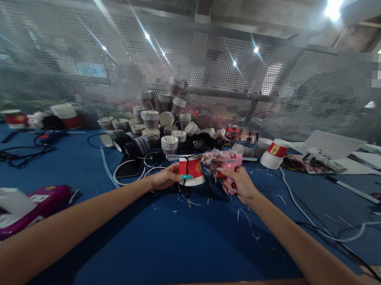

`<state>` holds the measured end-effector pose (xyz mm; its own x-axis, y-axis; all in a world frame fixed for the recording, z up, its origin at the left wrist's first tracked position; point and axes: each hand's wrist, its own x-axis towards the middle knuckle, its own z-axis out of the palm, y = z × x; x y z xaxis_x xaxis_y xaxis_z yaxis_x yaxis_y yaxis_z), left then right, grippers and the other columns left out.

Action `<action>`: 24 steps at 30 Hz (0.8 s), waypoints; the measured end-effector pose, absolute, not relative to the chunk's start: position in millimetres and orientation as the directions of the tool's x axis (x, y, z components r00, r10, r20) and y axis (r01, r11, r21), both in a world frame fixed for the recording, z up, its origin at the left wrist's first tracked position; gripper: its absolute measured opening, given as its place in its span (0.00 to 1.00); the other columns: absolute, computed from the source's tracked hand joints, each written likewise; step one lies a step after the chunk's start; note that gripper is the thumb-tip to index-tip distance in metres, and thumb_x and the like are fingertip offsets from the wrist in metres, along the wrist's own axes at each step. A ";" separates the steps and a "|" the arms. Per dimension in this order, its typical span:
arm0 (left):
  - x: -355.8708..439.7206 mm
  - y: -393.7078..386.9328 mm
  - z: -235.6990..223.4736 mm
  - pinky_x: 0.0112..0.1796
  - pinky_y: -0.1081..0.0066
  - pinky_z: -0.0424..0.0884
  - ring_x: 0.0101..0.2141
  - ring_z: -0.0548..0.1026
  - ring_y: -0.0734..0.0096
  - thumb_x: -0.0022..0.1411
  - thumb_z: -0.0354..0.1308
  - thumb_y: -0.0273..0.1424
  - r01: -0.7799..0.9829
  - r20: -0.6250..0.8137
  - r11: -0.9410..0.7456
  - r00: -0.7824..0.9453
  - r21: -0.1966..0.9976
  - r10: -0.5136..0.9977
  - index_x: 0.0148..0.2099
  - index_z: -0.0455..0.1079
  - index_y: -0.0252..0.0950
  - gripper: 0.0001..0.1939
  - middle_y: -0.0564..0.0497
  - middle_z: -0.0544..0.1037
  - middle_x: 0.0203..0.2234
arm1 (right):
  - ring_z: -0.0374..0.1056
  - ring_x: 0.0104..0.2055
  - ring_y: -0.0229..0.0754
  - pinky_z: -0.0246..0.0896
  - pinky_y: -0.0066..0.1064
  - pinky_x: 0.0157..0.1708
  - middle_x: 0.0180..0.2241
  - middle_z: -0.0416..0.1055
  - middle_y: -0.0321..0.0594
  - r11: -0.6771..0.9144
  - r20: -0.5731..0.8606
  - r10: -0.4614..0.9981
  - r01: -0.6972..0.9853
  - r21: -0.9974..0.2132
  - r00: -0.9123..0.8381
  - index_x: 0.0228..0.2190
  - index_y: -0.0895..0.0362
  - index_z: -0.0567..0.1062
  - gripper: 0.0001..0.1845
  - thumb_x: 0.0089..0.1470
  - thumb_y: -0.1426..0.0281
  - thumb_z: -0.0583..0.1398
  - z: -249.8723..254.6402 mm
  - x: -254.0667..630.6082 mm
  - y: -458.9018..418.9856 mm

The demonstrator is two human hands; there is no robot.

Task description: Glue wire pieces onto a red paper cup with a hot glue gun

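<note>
My left hand (165, 178) is closed on a red and white paper cup (192, 170), which is tipped upside down with a black cord across it. In my right hand (239, 185) is a pink glue gun (231, 160), its small red light lit. Greyish fluff or dried glue covers the front of the gun, and its nozzle points left at the cup. Whether the tip touches the cup I cannot tell. White strands lie scattered on the blue table (159, 243) below both hands.
A pile of white cups with cord handles (151, 120) stands behind. A soda can (231, 134) and stacked paper cups (274, 153) are at the back right. White cable (297, 207) runs along the right; a purple device (43, 203) sits at left.
</note>
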<state>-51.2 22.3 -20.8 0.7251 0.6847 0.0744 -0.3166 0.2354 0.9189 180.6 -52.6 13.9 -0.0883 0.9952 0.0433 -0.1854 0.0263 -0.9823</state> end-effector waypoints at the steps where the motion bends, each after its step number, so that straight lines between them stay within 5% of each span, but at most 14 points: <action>1: -51.2 22.2 -20.6 0.40 0.69 0.62 0.38 0.74 0.65 0.40 0.65 0.21 -0.313 0.075 0.233 0.727 0.921 0.682 0.41 0.69 0.34 0.22 0.48 0.78 0.34 | 0.45 0.05 0.27 0.51 0.24 0.09 0.04 0.49 0.24 0.027 0.045 0.995 -0.191 -0.981 -0.088 0.10 0.56 0.58 0.22 0.41 0.64 0.64 13.6 180.6 -52.5; 24: -52.7 24.0 -23.0 0.45 0.68 0.60 0.40 0.73 0.66 0.40 0.65 0.22 -0.306 0.059 0.236 0.714 0.922 0.697 0.44 0.68 0.33 0.25 0.47 0.78 0.36 | 0.43 0.05 0.26 0.50 0.24 0.09 0.03 0.47 0.24 0.031 0.048 0.996 -0.214 -0.976 -0.074 0.08 0.55 0.54 0.25 0.42 0.65 0.63 13.7 181.3 -52.0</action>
<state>-52.7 24.0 -23.0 0.7144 0.6972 0.0585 -0.3057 0.2358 0.9225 181.3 -52.0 13.7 -0.0741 0.9961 0.0475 -0.2145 0.0306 -0.9763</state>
